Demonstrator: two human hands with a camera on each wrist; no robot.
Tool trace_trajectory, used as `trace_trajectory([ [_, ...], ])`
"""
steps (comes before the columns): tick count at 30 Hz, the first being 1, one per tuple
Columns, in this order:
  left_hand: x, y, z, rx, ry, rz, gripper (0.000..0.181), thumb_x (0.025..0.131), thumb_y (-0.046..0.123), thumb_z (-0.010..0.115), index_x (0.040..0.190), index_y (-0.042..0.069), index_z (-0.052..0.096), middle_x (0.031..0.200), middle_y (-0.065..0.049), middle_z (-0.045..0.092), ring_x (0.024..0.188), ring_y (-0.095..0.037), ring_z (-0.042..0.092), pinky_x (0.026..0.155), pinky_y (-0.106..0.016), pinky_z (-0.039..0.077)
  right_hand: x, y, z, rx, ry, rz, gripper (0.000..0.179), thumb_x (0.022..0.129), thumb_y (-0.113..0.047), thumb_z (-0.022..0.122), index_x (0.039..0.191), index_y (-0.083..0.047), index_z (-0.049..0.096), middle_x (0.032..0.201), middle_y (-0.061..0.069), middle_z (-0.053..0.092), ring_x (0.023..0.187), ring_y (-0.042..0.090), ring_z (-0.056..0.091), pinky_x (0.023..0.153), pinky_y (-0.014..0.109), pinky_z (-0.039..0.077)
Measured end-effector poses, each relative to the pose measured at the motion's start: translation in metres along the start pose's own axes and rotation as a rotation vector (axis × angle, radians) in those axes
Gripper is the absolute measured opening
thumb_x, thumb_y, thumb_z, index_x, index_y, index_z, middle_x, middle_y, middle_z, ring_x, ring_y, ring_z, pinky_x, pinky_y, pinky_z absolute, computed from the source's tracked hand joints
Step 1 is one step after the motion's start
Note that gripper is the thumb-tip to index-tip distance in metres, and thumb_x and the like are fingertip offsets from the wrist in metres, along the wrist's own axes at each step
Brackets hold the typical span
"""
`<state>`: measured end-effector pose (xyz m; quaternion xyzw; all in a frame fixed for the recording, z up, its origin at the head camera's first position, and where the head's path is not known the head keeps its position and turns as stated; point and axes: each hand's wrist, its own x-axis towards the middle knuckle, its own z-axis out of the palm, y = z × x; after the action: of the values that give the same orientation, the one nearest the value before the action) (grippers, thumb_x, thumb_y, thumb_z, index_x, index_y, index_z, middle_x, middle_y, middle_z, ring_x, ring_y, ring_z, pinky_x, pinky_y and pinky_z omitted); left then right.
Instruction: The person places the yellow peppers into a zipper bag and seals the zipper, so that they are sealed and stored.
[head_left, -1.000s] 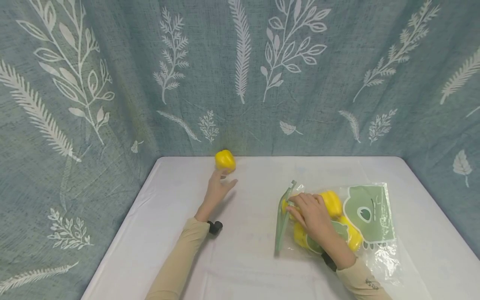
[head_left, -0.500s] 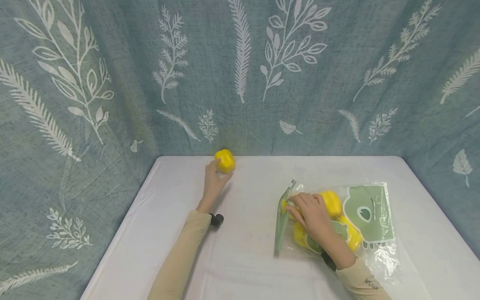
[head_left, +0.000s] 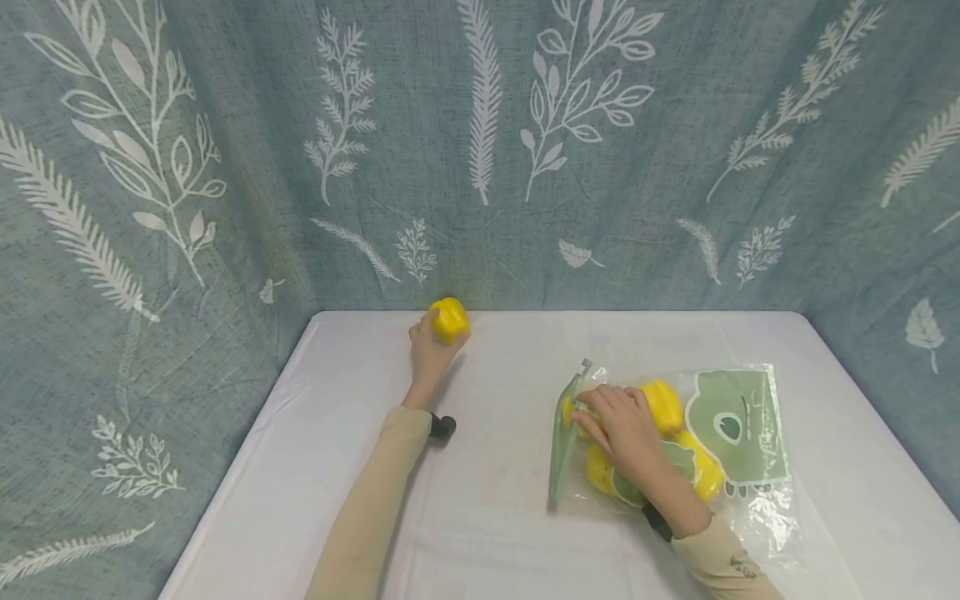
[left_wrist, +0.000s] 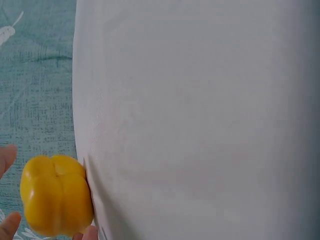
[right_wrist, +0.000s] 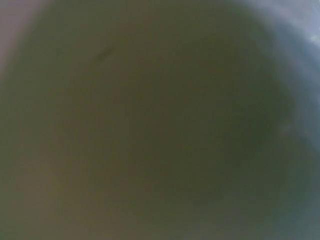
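A yellow bell pepper (head_left: pixel 451 321) sits at the table's far edge, left of centre. My left hand (head_left: pixel 432 358) reaches round it, fingers on its left side and thumb at its right. In the left wrist view, fingertips show left of the pepper (left_wrist: pixel 56 197) with a gap, and the thumb tip is at its lower edge. On the right lies a clear zip bag (head_left: pixel 772 450) with green print and several yellow peppers (head_left: pixel 663 407) inside. My right hand (head_left: pixel 626 433) rests over it and pinches it near its green zip edge (head_left: pixel 561 450). The right wrist view is a dark green blur.
A white cloth covers the table (head_left: pixel 495 500). Behind and on both sides hangs a blue-green curtain (head_left: pixel 420 125) with white leaf prints. The bag's zip end faces left, towards the middle of the table.
My left hand has moved forward from just in front of the pepper to round it, its fingers now beside it. The right hand and the bag have stayed still.
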<state>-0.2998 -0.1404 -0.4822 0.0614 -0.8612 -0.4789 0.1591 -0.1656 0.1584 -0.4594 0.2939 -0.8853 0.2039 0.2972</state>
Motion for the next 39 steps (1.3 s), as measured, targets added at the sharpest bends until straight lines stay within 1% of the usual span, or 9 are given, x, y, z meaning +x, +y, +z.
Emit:
trace_trajectory([
  [2,0.002,0.0,0.003,-0.003,0.001,-0.016,0.068,0.08,0.025,0.072,0.137,0.011,0.037,0.133,-0.02,0.033,0.121,-0.035,0.039,0.102,-0.052,0.034,0.0,0.0,0.0,0.003,0.001,0.0,0.031,0.093,-0.04,0.049,0.1,-0.013,0.061,0.093,0.001,0.064,0.087,0.021,0.059,0.079,0.037,0.039],
  [8,0.007,0.001,0.009,-0.006,0.034,-0.054,0.071,0.079,0.024,0.072,0.139,0.016,0.036,0.134,-0.021,0.033,0.118,-0.038,0.041,0.099,-0.055,0.034,0.0,0.0,-0.001,0.011,0.005,-0.003,0.03,0.093,-0.04,0.05,0.1,-0.013,0.061,0.092,0.0,0.063,0.087,0.021,0.059,0.08,0.037,0.038],
  [14,0.009,0.004,0.013,-0.006,0.056,-0.082,0.074,0.078,0.027,0.073,0.14,0.017,0.034,0.134,-0.021,0.034,0.118,-0.037,0.04,0.098,-0.053,0.033,0.0,0.0,-0.001,0.003,-0.01,0.005,0.026,0.091,-0.037,0.054,0.102,-0.014,0.06,0.092,-0.001,0.063,0.087,0.019,0.059,0.08,0.035,0.037],
  [17,0.01,0.005,0.015,-0.018,0.062,-0.1,0.074,0.077,0.027,0.074,0.139,0.018,0.034,0.134,-0.022,0.033,0.117,-0.038,0.04,0.098,-0.053,0.033,0.0,0.0,-0.002,-0.001,-0.011,0.004,0.024,0.091,-0.036,0.055,0.102,-0.014,0.06,0.092,-0.002,0.063,0.086,0.018,0.059,0.08,0.034,0.037],
  [21,0.011,0.007,0.016,-0.07,0.079,-0.12,0.073,0.077,0.024,0.074,0.138,0.018,0.034,0.133,-0.024,0.031,0.117,-0.04,0.038,0.098,-0.054,0.032,0.0,0.0,-0.002,-0.001,-0.011,0.005,0.025,0.091,-0.036,0.055,0.102,-0.014,0.06,0.092,-0.001,0.063,0.086,0.018,0.059,0.08,0.034,0.037],
  [23,0.012,0.006,0.018,-0.075,0.084,-0.133,0.074,0.077,0.024,0.074,0.138,0.018,0.033,0.134,-0.024,0.03,0.117,-0.039,0.037,0.099,-0.052,0.032,0.001,0.0,-0.002,-0.001,-0.008,0.003,0.026,0.091,-0.037,0.054,0.101,-0.014,0.061,0.092,-0.001,0.063,0.086,0.018,0.059,0.08,0.035,0.037],
  [28,0.015,0.004,0.023,-0.043,0.083,-0.178,0.077,0.078,0.03,0.074,0.138,0.022,0.028,0.135,-0.019,0.028,0.119,-0.035,0.034,0.099,-0.048,0.031,0.001,-0.001,-0.003,0.006,0.001,-0.006,0.029,0.092,-0.039,0.051,0.101,-0.013,0.061,0.091,0.0,0.063,0.085,0.02,0.059,0.079,0.037,0.039],
  [30,0.016,0.004,0.024,-0.043,0.091,-0.185,0.077,0.077,0.029,0.075,0.138,0.022,0.028,0.135,-0.019,0.028,0.119,-0.035,0.033,0.099,-0.048,0.03,0.001,-0.001,-0.003,0.008,0.0,-0.004,0.029,0.092,-0.039,0.051,0.101,-0.013,0.062,0.091,0.0,0.064,0.085,0.02,0.059,0.079,0.037,0.039],
  [39,0.019,0.004,0.029,-0.035,0.143,-0.178,0.073,0.078,0.024,0.074,0.136,0.021,0.03,0.132,-0.02,0.031,0.118,-0.037,0.035,0.097,-0.049,0.031,0.0,-0.001,-0.002,0.0,-0.015,0.005,0.029,0.092,-0.039,0.052,0.102,-0.013,0.062,0.093,0.0,0.064,0.088,0.02,0.059,0.08,0.036,0.039],
])
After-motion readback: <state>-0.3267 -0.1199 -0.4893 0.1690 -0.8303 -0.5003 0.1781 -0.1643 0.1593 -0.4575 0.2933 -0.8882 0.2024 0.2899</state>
